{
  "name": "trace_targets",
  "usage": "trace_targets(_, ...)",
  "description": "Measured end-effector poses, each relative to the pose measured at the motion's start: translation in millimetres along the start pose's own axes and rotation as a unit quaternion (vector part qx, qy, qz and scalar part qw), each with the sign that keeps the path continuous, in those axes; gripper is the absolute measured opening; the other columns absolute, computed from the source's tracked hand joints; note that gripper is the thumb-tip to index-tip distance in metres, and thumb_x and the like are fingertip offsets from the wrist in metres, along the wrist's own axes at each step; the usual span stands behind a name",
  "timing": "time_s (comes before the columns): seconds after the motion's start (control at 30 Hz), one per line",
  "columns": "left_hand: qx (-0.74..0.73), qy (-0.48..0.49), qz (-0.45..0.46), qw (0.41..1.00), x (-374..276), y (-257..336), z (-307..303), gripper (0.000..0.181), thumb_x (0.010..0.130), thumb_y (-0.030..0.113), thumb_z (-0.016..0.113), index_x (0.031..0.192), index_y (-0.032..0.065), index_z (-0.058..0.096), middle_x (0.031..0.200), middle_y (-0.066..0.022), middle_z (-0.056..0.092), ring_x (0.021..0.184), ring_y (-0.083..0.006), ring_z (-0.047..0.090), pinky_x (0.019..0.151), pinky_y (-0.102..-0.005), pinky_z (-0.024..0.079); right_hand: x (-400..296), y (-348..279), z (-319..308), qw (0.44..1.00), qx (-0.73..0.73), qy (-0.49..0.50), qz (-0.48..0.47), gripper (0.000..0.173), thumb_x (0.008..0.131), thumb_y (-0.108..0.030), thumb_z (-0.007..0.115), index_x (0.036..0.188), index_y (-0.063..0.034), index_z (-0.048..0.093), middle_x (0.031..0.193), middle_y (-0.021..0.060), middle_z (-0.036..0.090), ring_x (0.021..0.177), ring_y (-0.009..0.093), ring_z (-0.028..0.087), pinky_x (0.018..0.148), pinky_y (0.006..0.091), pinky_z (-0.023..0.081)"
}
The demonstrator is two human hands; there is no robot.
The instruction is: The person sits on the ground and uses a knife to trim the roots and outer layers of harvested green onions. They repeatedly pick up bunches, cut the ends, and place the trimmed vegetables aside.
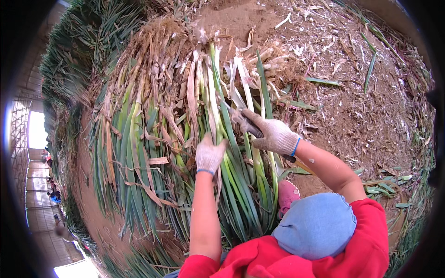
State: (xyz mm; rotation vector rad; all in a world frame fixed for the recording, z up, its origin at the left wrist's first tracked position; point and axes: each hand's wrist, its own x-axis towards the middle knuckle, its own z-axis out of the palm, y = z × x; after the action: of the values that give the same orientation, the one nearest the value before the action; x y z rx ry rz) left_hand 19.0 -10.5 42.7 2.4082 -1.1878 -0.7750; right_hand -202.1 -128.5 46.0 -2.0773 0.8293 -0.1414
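Note:
My left hand (210,153), in a pale knitted glove with a blue cuff, grips a long green onion (214,104) around its lower white shank. The root end of that onion points away from me, and its green leaves run back towards my body. My right hand (276,136), gloved the same way, is closed around the dark handle of what looks like an air blow gun (255,130). Its thin nozzle points up and left, along the stalks. A yellowish hose (304,166) trails from the handle under my right forearm. Blurred bits show near the root ends.
A thick row of unpeeled green onions (132,114) with dry brown skins lies to the left. More are heaped (94,45) at upper left. Peeled scraps (333,66) litter the soil (347,114) on the right. My denim knee (314,226) and pink shoe (288,196) are close by.

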Motion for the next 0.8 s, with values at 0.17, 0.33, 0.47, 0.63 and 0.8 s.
trace_targets(0.17, -0.101, -0.057, -0.049, 0.992, -50, -62, 26, 0.079, 0.083, 0.050, 0.079, 0.128, -0.0130, 0.063, 0.123, -0.0306, 0.070, 0.118, -0.0409, 0.067, 0.103, -0.0417, 0.051, 9, 1, 5, 0.999, -0.023, -0.012, -0.030, 0.099, 0.078, -0.022, 0.073, 0.164, -0.0176, 0.023, 0.096, 0.0290, 0.070, 0.090, 0.047, 0.070, 0.080, 0.0519, 0.056)
trace_targets(0.33, -0.262, -0.041, -0.047, 0.963, -66, -55, 21, 0.058, 0.088, 0.034, 0.079, 0.124, -0.0095, 0.065, 0.109, -0.0207, 0.075, 0.099, -0.0270, 0.070, 0.093, -0.0363, 0.052, 27, -8, -8, 0.999, 0.004, 0.011, 0.043, 0.099, 0.080, -0.022, 0.078, 0.163, -0.0173, 0.026, 0.098, 0.0284, 0.072, 0.094, 0.045, 0.071, 0.083, 0.0506, 0.056)
trace_targets(0.47, -0.183, -0.061, -0.074, 0.978, -61, -66, 21, 0.050, 0.090, 0.028, 0.078, 0.124, -0.0066, 0.066, 0.107, -0.0181, 0.075, 0.097, -0.0221, 0.069, 0.091, -0.0356, 0.052, 24, 5, 10, 0.999, -0.045, 0.000, -0.029, 0.099, 0.079, -0.025, 0.077, 0.163, -0.0150, 0.024, 0.098, 0.0282, 0.072, 0.093, 0.046, 0.071, 0.083, 0.0507, 0.056)
trace_targets(0.63, -0.207, -0.080, -0.084, 0.971, -67, -60, 16, 0.050, 0.089, 0.031, 0.078, 0.121, -0.0061, 0.067, 0.107, -0.0196, 0.075, 0.097, -0.0255, 0.070, 0.092, -0.0369, 0.052, 68, -18, -21, 0.999, 0.000, 0.000, 0.045, 0.096, 0.083, -0.023, 0.074, 0.165, -0.0178, 0.024, 0.102, 0.0274, 0.072, 0.093, 0.039, 0.073, 0.086, 0.0450, 0.057)
trace_targets(0.8, -0.240, -0.062, -0.063, 0.967, -64, -83, 31, 0.049, 0.090, 0.031, 0.078, 0.121, -0.0058, 0.068, 0.107, -0.0177, 0.076, 0.097, -0.0249, 0.070, 0.092, -0.0368, 0.053, 113, -15, -33, 0.997, -0.033, 0.071, 0.008, 0.093, 0.082, -0.026, 0.077, 0.162, -0.0164, 0.031, 0.110, 0.0264, 0.072, 0.100, 0.040, 0.071, 0.089, 0.0473, 0.056)
